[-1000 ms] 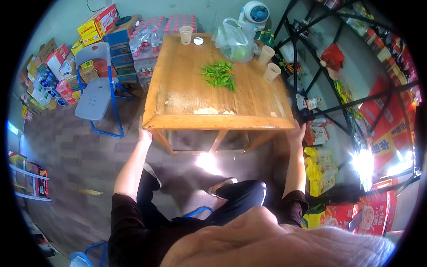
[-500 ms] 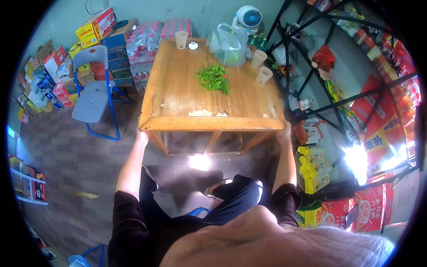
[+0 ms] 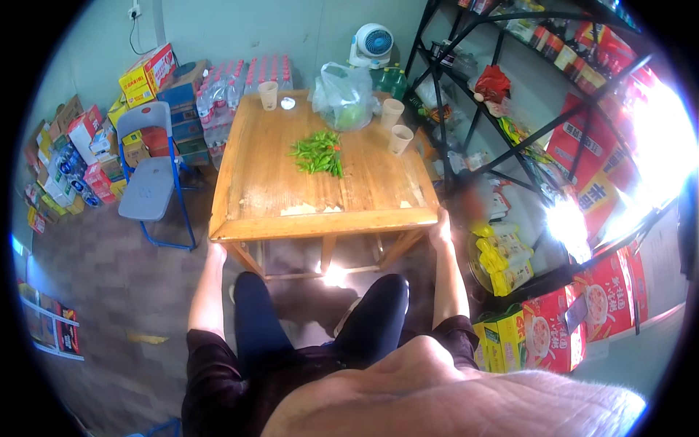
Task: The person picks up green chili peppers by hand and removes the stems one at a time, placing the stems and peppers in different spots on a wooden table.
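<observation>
A square wooden table (image 3: 255, 197) with worn patches along its near edge stands in front of me. My left hand (image 3: 217, 250) is at its near left corner, closed on the underside, with the fingers mostly hidden. At the near right corner, my right hand (image 3: 441, 227) grips the table's edge. On the tabletop lies a pile of green peppers (image 3: 317, 154). Behind the pile sits a clear plastic bag (image 3: 345, 102) with something green inside. Paper cups stand at the back left (image 3: 268, 96) and on the right (image 3: 400, 140). A crumpled white item (image 3: 288, 103) lies near the back edge.
A folding chair (image 3: 145, 197) stands left of the table. Stacked boxes (image 3: 149, 76) and packs of bottled drinks (image 3: 218, 91) line the back wall, near a white fan (image 3: 372, 45). Black metal shelving (image 3: 502, 171) with goods runs close along the right side, beside yellow packages (image 3: 506, 262).
The view has shifted, so the table appears lower and farther left. My knees have come forward, side by side. Both hands remain at the table's near corners.
</observation>
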Demonstrator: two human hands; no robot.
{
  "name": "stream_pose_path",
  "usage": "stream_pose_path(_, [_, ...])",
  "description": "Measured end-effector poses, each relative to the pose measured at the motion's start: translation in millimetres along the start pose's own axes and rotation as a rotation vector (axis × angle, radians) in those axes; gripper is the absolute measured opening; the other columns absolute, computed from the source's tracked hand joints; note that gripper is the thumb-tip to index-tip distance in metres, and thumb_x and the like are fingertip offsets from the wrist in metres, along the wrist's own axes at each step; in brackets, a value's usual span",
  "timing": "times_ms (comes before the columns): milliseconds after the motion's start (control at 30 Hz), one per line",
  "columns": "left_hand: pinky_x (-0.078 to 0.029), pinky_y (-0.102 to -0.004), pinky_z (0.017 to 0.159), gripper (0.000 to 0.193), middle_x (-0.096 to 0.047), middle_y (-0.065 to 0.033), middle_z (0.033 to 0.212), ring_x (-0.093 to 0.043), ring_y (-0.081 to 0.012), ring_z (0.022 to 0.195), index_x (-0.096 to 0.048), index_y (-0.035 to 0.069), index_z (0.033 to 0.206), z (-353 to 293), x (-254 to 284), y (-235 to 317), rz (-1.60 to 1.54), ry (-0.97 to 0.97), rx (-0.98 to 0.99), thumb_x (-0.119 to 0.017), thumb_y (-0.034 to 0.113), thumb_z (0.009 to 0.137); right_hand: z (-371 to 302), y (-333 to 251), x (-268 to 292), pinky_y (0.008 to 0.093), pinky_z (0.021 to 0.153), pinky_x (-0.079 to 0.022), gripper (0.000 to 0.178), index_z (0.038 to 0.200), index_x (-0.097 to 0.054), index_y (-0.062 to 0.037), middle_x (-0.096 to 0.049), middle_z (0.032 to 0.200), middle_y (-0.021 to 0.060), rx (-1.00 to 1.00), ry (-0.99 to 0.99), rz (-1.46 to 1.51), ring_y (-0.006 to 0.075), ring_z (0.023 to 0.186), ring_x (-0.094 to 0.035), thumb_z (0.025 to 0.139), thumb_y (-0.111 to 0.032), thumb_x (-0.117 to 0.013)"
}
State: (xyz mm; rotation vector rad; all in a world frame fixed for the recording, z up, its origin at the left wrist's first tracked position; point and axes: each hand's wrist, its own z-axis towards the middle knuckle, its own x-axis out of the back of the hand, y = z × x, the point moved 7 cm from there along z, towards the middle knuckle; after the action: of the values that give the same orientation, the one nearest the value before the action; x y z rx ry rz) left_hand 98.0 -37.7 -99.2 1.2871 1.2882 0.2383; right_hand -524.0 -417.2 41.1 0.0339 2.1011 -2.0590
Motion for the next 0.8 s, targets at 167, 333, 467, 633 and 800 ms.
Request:
stream_pose_path(167, [-0.047,-0.0386,0.097,0.045,-0.056,-0.007,0.128,-0.056,-0.0223,0.116,-0.047,0.009,0.133,-30,-18,-14,-0.001,-0.024,0.062,-0.04,0.037,0.098,-2,38,53,0.0347,0.106,-0.026,0.053,0.128,-0.051,-0.0059,-0.053,0.132,0.0071,-0.042,0.041,0.209,0.0227,0.123,-0.045,0.091,-0.043,-0.049])
stream_pose_path(333, [-0.048,-0.0378,0.095,0.049,-0.059,-0.0062,0.125,-0.056,-0.0207,0.114,-0.052,0.009,0.129,-46,36,3,0.0,0.036,0.033,-0.045,0.044,0.096,-48,34,18,0.0314,0.106,-0.028,0.055,0.132,-0.047,-0.0012,-0.051,0.131,0.011,-0.231,0.076,0.223,0.023,0.123,-0.044,0.096,-0.042,-0.038])
stream_pose_path(467, [-0.048,-0.0383,0.095,0.048,-0.059,-0.0063,0.125,-0.057,-0.0209,0.114,-0.051,0.008,0.13,-64,29,8,-0.086,-0.023,0.007,-0.044,0.042,0.097,-71,21,22,0.0385,0.106,-0.028,0.055,0.131,-0.047,-0.0052,-0.049,0.134,0.0084,-0.143,-0.011,0.312,0.024,0.124,-0.042,0.093,-0.044,-0.044])
stream_pose_path(633, [-0.048,-0.0369,0.095,0.044,-0.058,-0.0063,0.127,-0.057,-0.0213,0.114,-0.05,0.009,0.131,-99,27,17,0.01,-0.017,0.013,-0.041,0.036,0.098,-103,11,25,0.0385,0.108,-0.025,0.058,0.135,-0.043,-0.0048,-0.045,0.138,0.0062,-0.182,0.018,0.255,0.0216,0.129,-0.037,0.094,-0.046,-0.042])
stream_pose_path(800, [-0.044,-0.0397,0.101,0.049,-0.055,-0.0062,0.132,-0.054,-0.0228,0.12,-0.048,0.009,0.134,-102,60,19,0.053,0.039,0.021,-0.037,0.042,0.099,-123,10,20,0.0401,0.107,-0.029,0.052,0.131,-0.047,-0.0052,-0.051,0.134,0.0106,-0.177,0.005,0.311,0.0249,0.125,-0.044,0.094,-0.041,-0.043])
